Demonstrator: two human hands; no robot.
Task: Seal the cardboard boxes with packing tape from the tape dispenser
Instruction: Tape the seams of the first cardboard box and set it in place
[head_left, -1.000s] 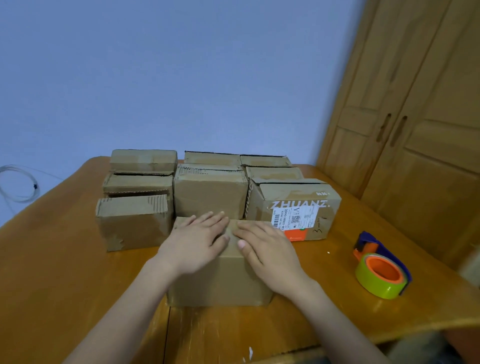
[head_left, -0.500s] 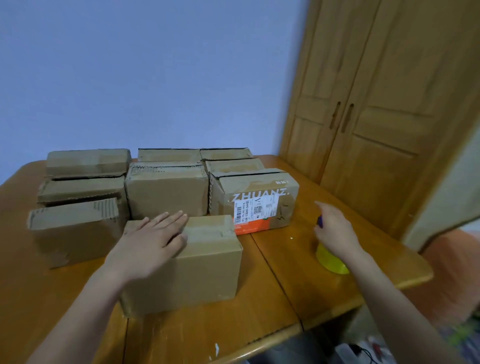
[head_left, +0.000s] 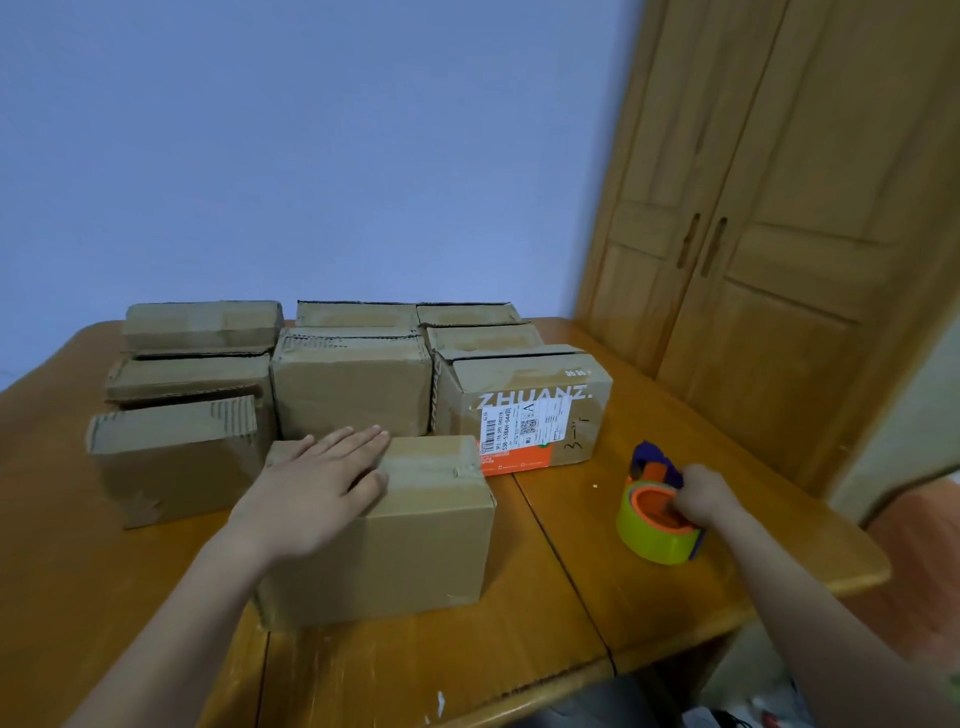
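Wooden table (head_left: 545, 613) — nine cardboard boxes (head_left: 353, 382), one tape dispenser (head_left: 658, 512) gripped by right hand (head_left: 698, 493); left hand (head_left: 317, 491) flat, open.

Soft, even indoor light with wide-angle bending at the edges

Diffuse light is filling the room, leaving the wall (head_left: 311, 156) a flat, slightly cool blue and the wooden doors (head_left: 779, 260) a warm amber. The varnished surface (head_left: 571, 597) is giving off a dull sheen near its front right corner, without hard glare. Shadows are staying faint: a soft dark band is lying under the nearest box (head_left: 395, 561), and the gaps between the stacked boxes (head_left: 353, 384) are reading dim. The lens is curving the door frame and the surface's edges outward. Detail is softening toward the corners, where the lower right is smearing into blur; the printed label (head_left: 524, 426) is staying only partly legible.
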